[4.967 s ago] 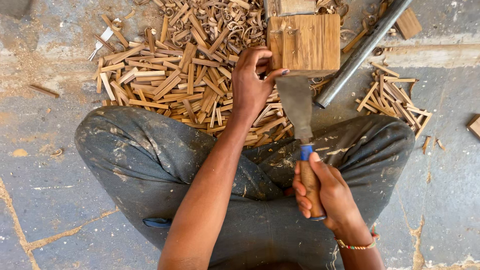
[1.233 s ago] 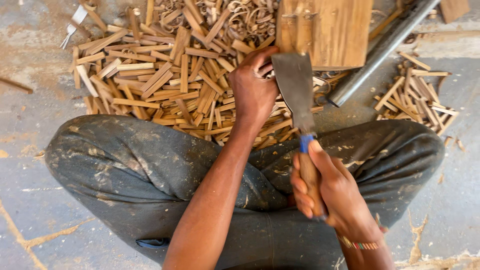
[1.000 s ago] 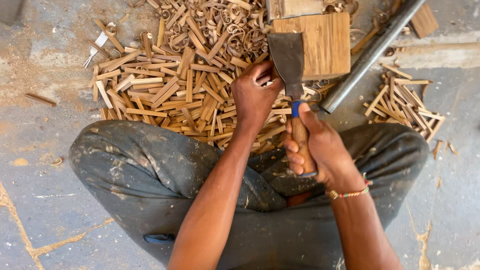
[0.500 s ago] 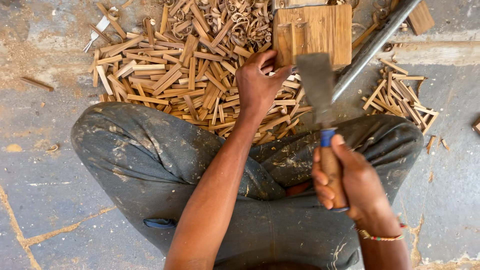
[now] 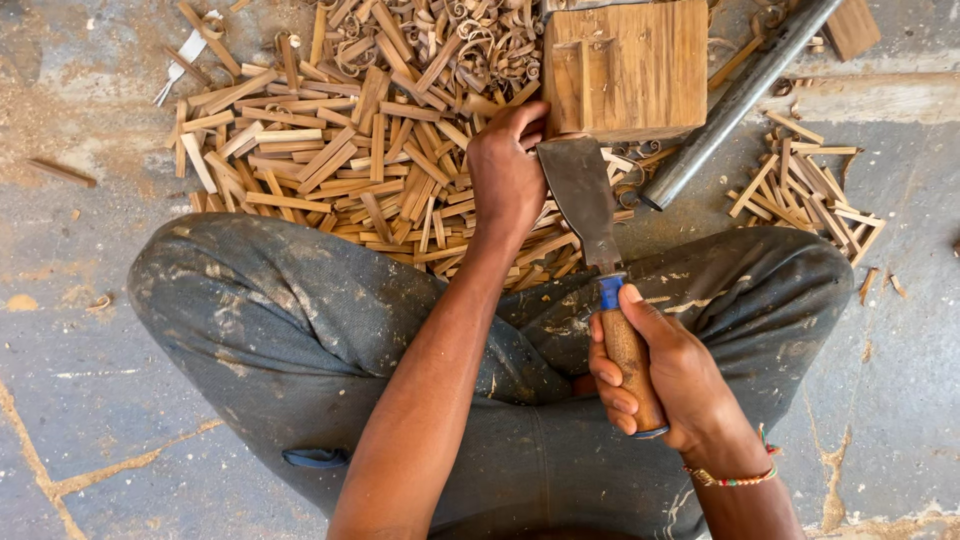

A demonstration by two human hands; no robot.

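The small wood strip (image 5: 548,128) stands at the near left edge of the wooden block (image 5: 628,68), pinched there by the left hand (image 5: 507,172), whose fingers are closed together on it. The broad blade of the chopping knife (image 5: 582,200) lies just beside that hand, its tip touching the block's near edge; the right hand (image 5: 668,372) is clamped around the knife's brown wooden handle over the lap. To split well, it seems wise to keep the strip upright and steady, the fingertips low and clear of the edge, and the blade square to the grain. Cut sticks (image 5: 310,160) are heaped on the floor (image 5: 70,380) left of the block, curled shavings (image 5: 470,45) behind them, a metal pipe (image 5: 735,100) slanting at the right
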